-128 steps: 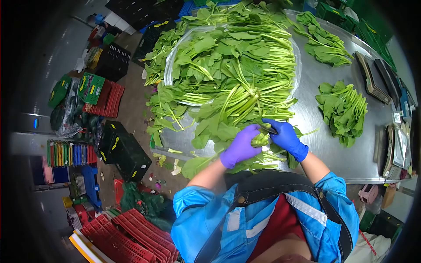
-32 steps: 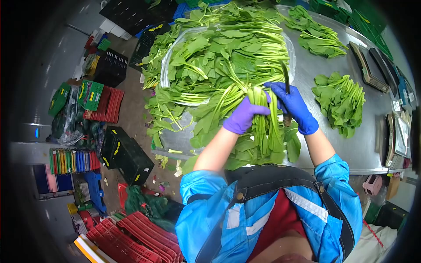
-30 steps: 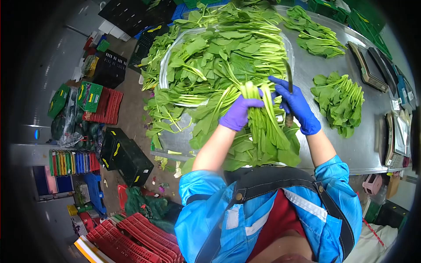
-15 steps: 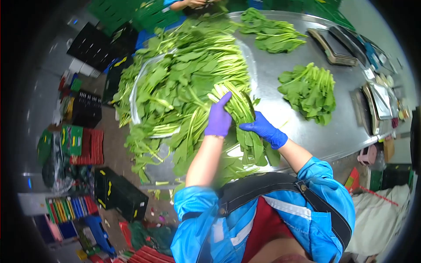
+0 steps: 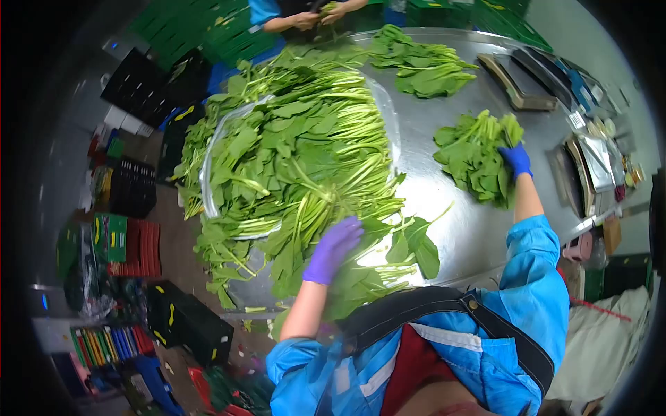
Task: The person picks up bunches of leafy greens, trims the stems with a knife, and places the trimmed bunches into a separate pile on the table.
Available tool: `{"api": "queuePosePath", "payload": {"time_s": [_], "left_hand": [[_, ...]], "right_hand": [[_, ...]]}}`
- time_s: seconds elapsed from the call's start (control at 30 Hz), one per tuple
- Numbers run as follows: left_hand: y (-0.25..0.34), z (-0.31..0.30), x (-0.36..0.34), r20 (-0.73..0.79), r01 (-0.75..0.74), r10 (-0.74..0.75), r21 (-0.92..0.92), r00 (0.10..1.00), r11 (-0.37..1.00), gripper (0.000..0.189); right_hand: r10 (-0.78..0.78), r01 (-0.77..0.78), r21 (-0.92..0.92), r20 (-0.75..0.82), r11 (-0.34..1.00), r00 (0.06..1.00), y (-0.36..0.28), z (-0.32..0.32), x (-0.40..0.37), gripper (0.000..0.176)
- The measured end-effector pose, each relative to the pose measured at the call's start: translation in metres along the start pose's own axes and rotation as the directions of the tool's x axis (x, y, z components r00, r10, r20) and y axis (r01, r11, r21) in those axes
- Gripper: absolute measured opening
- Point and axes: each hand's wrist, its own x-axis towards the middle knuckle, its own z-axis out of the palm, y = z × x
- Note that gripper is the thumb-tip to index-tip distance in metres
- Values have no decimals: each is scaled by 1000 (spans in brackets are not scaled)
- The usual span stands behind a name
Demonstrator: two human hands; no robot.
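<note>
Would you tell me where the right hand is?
Head view, right side: the right hand touches the small pile of greens on the steel table.

Bench [image 5: 472,229]: one, in steel, carrying three lots of leafy greens.
- Big heap [image 5: 305,139]: one.
- Smaller pile [image 5: 475,156]: one.
- Far pile [image 5: 423,66]: one.

Gloved hands working over the greens: two, being one purple left hand [image 5: 333,248] and one blue right hand [image 5: 515,158].

Co-worker's bare hands [image 5: 305,19] showing at the far end: two.

Flat trays [image 5: 517,83] lying along the bench's right edge: at least three.

Black crate [image 5: 194,326] standing on the floor by the near corner: one.
</note>
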Motion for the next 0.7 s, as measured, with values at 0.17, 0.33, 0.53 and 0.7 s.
{"api": "queuePosePath", "payload": {"time_s": [0.17, 0.33, 0.53, 0.7], "left_hand": [[9, -10, -20, -61, 140, -141, -27, 988, 990, 40], [17, -60, -1, -370, -123, 534, 725, 760, 678, 33], [19, -60, 33, -148, 118, 678, 989, 720, 91, 51], [1, -62, 15, -102, -17, 612, 983, 785, 185, 51]], "right_hand": [[-49, 50, 7, -125, 999, 991, 41, 12, 33, 79], [-370, 308, -229, -320, 923, 872, -17, 1, 7, 66], [-548, 485, 316, 152, 815, 822, -111, 44, -125, 43], [-647, 454, 470, 441, 757, 622, -138, 74, -208, 36]]}}
